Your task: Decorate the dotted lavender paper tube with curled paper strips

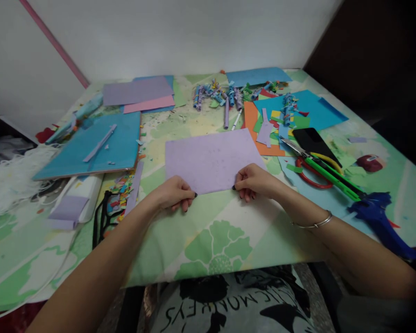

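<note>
A sheet of purple paper (pixel 213 157) lies on the patterned tablecloth in front of me. My left hand (pixel 178 192) pinches its near edge toward the left corner. Further right along that same edge, my right hand (pixel 251 182) has thumb and fingers closed on the paper. The far part of the sheet rests flat, and its right side reaches close to some orange paper (pixel 251 120). Behind the sheet lie a rolled purple paper tube (pixel 226 113) and a white pen (pixel 236 120).
Scissors (pixel 298 150), a green cutter (pixel 336 178), a black phone (pixel 317 144) and a blue glue gun (pixel 377 212) lie at right. A blue board (pixel 90 148) and white string (pixel 17 178) are at left. Several tied paper rolls (pixel 217 95) sit at the back.
</note>
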Demonstrator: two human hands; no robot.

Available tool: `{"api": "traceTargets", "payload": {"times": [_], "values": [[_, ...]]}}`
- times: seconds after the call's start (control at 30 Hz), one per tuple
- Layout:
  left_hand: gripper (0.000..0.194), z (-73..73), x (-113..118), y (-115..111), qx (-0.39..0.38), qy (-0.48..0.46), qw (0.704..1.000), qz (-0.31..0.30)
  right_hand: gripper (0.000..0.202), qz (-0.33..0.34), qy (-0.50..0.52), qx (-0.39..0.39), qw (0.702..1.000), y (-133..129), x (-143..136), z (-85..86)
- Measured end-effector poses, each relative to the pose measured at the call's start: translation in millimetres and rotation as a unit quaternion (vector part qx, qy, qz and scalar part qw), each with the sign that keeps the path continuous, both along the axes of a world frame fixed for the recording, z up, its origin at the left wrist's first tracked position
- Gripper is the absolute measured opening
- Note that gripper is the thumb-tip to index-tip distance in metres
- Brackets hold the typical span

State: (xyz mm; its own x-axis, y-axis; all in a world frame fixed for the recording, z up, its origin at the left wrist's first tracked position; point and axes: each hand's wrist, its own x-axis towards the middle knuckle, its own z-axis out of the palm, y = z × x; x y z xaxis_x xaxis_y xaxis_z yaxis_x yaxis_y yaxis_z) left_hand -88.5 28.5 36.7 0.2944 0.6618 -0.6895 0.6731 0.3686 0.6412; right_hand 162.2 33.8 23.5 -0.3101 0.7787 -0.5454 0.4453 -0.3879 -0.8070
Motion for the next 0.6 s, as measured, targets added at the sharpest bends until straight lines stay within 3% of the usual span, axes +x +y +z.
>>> {"api": "traceTargets", "payload": {"times": [0.6], "values": [[0.028,-2.0,-35.9,-4.5,-0.017,-0.017,0.999,0.031,0.014,-0.039,-0.022,-0.015,0.999,4.5,32.5,1.6]]}}
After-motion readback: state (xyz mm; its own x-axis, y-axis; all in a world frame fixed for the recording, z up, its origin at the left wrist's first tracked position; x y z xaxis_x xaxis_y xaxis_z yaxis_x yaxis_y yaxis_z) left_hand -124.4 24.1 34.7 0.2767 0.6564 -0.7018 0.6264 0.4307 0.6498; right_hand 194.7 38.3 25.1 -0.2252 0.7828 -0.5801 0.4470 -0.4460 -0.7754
